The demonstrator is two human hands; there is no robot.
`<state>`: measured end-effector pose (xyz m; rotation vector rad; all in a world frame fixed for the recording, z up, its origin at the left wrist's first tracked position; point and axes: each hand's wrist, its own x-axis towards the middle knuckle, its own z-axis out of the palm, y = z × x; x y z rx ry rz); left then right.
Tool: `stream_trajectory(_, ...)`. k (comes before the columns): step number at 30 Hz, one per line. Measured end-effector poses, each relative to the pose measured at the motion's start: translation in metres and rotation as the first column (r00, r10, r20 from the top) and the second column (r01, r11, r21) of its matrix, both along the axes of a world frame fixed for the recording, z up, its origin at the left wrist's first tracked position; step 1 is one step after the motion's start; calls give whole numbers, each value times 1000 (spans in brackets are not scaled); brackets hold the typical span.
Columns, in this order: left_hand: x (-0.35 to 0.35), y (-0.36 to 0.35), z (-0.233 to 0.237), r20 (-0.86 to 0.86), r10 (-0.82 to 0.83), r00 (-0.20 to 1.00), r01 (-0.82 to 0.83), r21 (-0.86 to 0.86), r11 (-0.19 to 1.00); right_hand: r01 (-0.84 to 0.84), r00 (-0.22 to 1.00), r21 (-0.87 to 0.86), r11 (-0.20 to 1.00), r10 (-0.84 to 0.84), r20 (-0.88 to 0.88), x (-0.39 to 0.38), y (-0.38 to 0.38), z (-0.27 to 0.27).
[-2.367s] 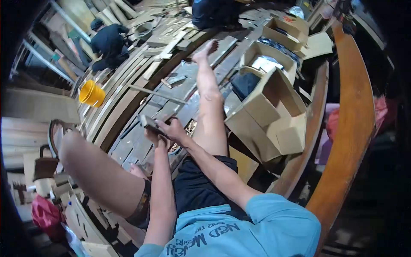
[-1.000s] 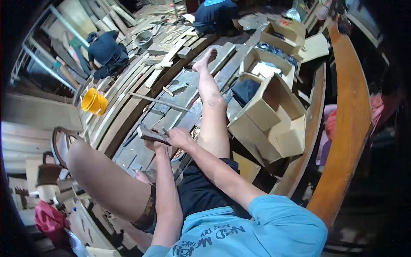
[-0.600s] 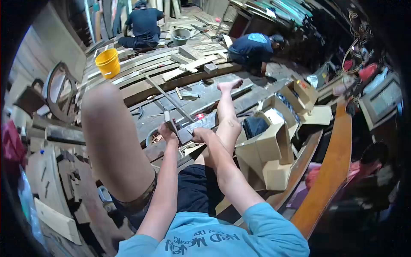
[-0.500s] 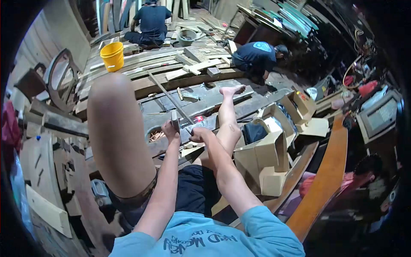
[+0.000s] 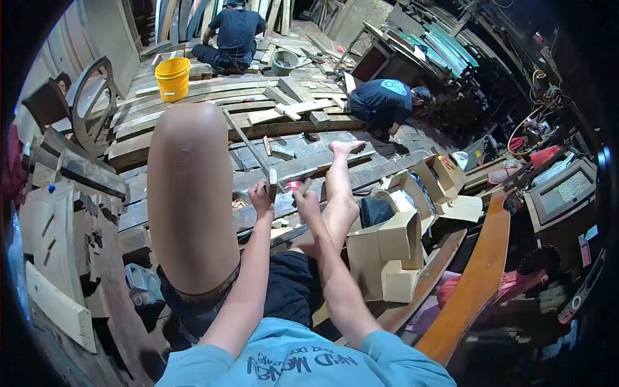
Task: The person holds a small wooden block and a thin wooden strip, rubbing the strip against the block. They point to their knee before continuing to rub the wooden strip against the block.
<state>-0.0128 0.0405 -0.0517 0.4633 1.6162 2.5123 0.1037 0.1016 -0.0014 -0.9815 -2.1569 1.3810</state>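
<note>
I sit on the floor with my left knee raised and my right leg stretched out over dark planks. My left hand is closed around a small grey wooden block, held upright. My right hand is beside it, fingers curled around a thin tool that touches or nearly touches the block. What kind of tool it is I cannot tell. Both hands hover just above the planks between my legs.
Open cardboard boxes stand right of my leg, next to a curved wooden beam. A yellow bucket and stacked boards lie further off. Two people in dark blue crouch on the floor beyond. A wooden wheel leans at left.
My head has lifted and turned, so more of the room shows. The block went from lying flat in both hands to standing upright in my left hand, with my right hand moved beside it.
</note>
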Motion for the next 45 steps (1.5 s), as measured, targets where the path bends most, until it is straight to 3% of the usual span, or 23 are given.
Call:
stream_trajectory(2,1,1,6,-67,20,998,-27,-104,994,261,948,76,962,-241,-209,3,-16,6)
stream_trajectory(5,4,3,8,-195,117,974,-149,-155,977,273,882,-368,889,-384,-272,1,-53,35)
stream_trajectory(7,4,8,-2,-242,149,959,-186,-140,972,279,811,-326,903,-404,-424,-7,-55,26)
stream_trajectory(11,6,-4,8,40,-120,992,123,-65,990,301,772,-338,892,-436,-462,-16,-51,35)
stream_trajectory(13,9,0,1,-511,50,858,-218,-273,937,277,790,-216,936,-350,-504,-22,-49,31)
stream_trajectory(14,1,2,-6,130,-287,949,284,37,958,273,797,-87,958,-276,-538,-26,-52,28)
stream_trajectory(15,1,3,-4,126,-283,951,280,40,959,290,830,-13,957,-258,-495,-25,-58,24)
stream_trajectory(17,1,3,-2,-234,9,972,-48,-163,985,295,931,-48,954,-298,-211,-22,-57,1)
stream_trajectory(19,0,4,-1,-587,266,765,-453,-196,870,248,915,-162,955,-286,-285,-25,-54,-2)
stream_trajectory(20,0,4,-1,-386,149,910,-239,-196,951,246,884,-191,950,-301,-358,-27,-49,-3)
stream_trajectory(24,4,3,-4,-211,2,977,-45,-198,979,245,859,-324,914,-359,-365,-26,-60,17)
stream_trajectory(26,7,-7,26,268,-307,913,214,324,921,357,889,-149,922,-384,-249,-26,-67,16)
stream_trajectory(27,6,-4,18,265,-307,914,216,322,922,336,899,-207,919,-379,-221,-24,-65,12)
stream_trajectory(28,3,-1,8,58,-108,992,104,68,992,294,879,-265,919,-368,-302,-26,-66,16)
stream_trajectory(30,-1,4,-3,-63,-16,998,12,-53,999,128,831,-508,852,-372,-415,-28,-61,26)
stream_trajectory(33,-6,6,-14,-322,110,940,-165,-149,975,170,797,-385,907,-357,-488,-33,-66,17)
stream_trajectory(35,-9,6,-25,-529,184,828,-301,-142,943,355,893,-216,910,-398,-211,-34,-62,-7)
stream_trajectory(36,-22,19,-66,-246,65,967,-92,-100,991,320,900,-222,921,-369,-232,-34,-61,-5)
stream_trajectory(38,-33,13,-56,-645,63,761,-290,-252,923,234,881,-356,905,-352,-316,-33,-59,12)
stream_trajectory(40,-18,6,-37,-458,1,889,-163,-314,936,170,816,-426,889,-369,-445,-31,-62,22)
stream_trajectory(41,-16,2,-30,-605,26,796,-297,-352,887,171,817,-436,883,-375,-438,-28,-66,20)
stream_trajectory(44,-15,-14,-12,-556,-92,826,-303,-576,759,247,940,-150,957,-274,-201,-29,-61,-7)
stream_trajectory(45,-22,-2,-36,-376,-10,927,-145,-383,912,268,916,-201,942,-313,-250,-32,-60,-4)
